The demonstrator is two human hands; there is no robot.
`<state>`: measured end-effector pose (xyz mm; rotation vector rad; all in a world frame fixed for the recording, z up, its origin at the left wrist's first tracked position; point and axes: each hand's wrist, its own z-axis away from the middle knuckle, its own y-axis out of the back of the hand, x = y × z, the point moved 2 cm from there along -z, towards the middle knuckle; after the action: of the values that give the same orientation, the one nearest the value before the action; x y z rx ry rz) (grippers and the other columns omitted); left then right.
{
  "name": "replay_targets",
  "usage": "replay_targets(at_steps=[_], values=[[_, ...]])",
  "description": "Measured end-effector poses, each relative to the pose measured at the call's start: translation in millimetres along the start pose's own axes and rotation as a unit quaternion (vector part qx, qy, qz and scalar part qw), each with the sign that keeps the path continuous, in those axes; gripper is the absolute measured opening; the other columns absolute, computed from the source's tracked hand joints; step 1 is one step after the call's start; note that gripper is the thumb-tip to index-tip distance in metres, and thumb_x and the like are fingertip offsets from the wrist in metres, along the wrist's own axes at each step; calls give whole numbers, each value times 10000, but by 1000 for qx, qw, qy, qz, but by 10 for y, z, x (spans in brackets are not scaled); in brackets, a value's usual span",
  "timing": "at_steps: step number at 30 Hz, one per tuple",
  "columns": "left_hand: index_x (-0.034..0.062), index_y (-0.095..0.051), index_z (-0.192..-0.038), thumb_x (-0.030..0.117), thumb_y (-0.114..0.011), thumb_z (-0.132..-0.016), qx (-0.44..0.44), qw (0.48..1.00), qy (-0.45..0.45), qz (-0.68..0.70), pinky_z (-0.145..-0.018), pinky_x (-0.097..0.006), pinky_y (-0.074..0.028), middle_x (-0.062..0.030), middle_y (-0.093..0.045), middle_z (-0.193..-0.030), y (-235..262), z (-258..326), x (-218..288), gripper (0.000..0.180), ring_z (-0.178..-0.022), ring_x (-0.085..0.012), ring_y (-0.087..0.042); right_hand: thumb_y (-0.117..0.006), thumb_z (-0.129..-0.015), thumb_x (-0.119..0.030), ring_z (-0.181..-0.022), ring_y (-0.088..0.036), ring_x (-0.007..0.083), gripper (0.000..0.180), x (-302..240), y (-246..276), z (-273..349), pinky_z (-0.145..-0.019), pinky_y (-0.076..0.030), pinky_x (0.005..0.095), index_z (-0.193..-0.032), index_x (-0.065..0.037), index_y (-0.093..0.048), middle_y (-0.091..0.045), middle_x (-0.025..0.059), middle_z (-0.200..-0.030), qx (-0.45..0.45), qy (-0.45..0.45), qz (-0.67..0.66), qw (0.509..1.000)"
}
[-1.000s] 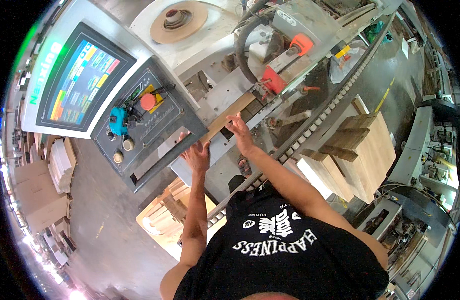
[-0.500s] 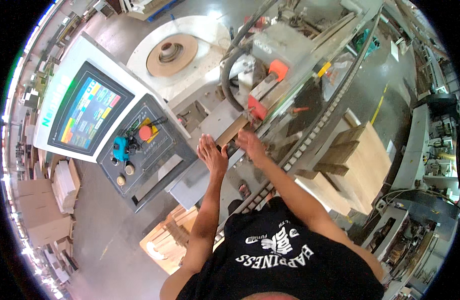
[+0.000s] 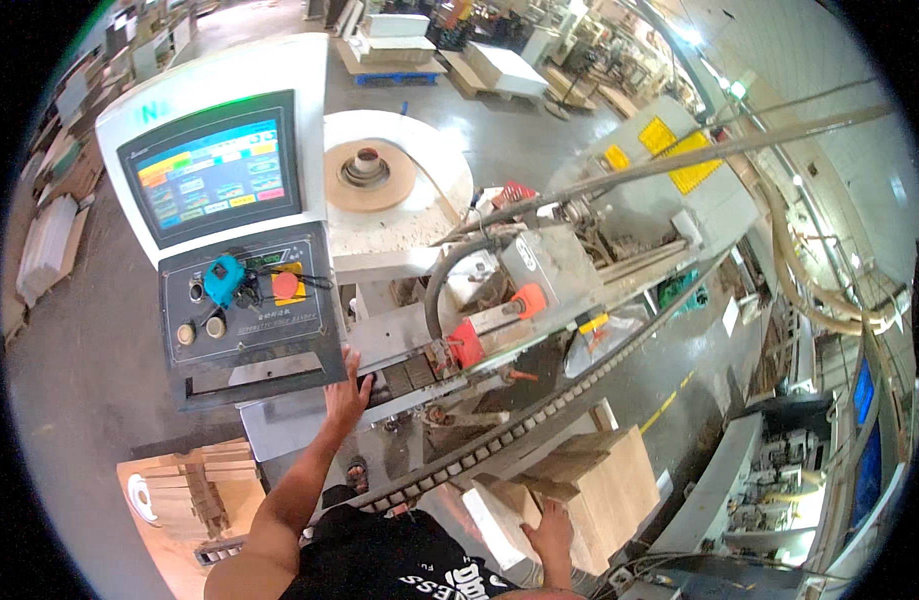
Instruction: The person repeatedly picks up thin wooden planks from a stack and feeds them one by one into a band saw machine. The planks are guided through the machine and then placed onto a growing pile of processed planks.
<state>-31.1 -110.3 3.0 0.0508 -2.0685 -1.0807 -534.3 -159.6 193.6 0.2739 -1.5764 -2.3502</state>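
My left hand (image 3: 347, 397) lies with its fingers stretched out on the edge of the machine's grey metal table (image 3: 291, 422), just right of the control panel. Nothing shows in its grasp. Down at the right, my right hand (image 3: 551, 532) rests on a stack of light wooden boards (image 3: 604, 480), thumb and fingers apart over the board edges. Part of that hand's underside is hidden. Beyond my left hand is the machine's dark feed section (image 3: 409, 376), beside a red guard block (image 3: 466, 343).
A control console with a lit screen (image 3: 214, 170) stands at left, a red stop button (image 3: 285, 286) and a teal tape measure (image 3: 222, 280) on its panel. Behind is a round turntable (image 3: 379, 225). A curved roller rail (image 3: 499, 440) crosses before me; more wooden pieces (image 3: 204, 490) lie lower left.
My right hand has left the machine and dropped to the board stack. My left hand has stayed at the table edge. The view has swung right; the wooden strip near my hands no longer shows.
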Motion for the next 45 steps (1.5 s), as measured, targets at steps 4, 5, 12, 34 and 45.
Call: replay_targets(at_steps=[4,5,12,34,45], values=[[102,-502,-1524,298,-769,-931,-3,994,-33,-104,-1218,-605,-271,-157,-461,-1585,272,589,67,679,-1484,-410,-402,-854,-850,-405,-1273,-614,416,785,320,-490,48,-1062,-507,539,-1487,-50,-562,-651,210,-1383,-34,-19,4,999],[104,-508,-1516,308,-765,-932,-7,994,-40,-104,-1211,-603,-277,-151,-471,-1572,341,727,104,669,-1477,-407,-408,-850,-858,-407,-1216,-648,419,761,381,-609,37,-1047,-512,537,-1477,-61,-576,-692,203,-1307,-37,-16,16,999],[113,-561,-1441,286,-777,-909,-54,998,-33,7,-1201,-584,-295,-132,-503,-1553,596,1108,587,600,-1465,-371,-437,-790,-919,-454,-950,-749,405,688,374,-428,-29,-949,-523,528,-1471,-91,-598,-780,189,-1019,-50,-32,33,998],[71,-594,-1372,410,-797,-903,-65,989,-65,-119,-1143,-555,-359,-156,-581,-1404,911,628,-410,613,-1308,-382,-515,-861,-884,-246,-1290,-599,310,598,-2899,-580,-1614,-1114,-461,461,-1388,-47,-608,-629,131,-1411,15,223,-373,900],[100,-408,-1623,577,-794,-879,2,991,55,-120,-1257,-591,-207,-76,-238,-1774,753,481,-763,965,-1605,-332,-255,-720,-1045,-372,-1613,-284,256,754,-3744,-1011,-1825,-1344,-202,414,-1638,-66,-369,-325,121,-1710,-265,107,-780,556]])
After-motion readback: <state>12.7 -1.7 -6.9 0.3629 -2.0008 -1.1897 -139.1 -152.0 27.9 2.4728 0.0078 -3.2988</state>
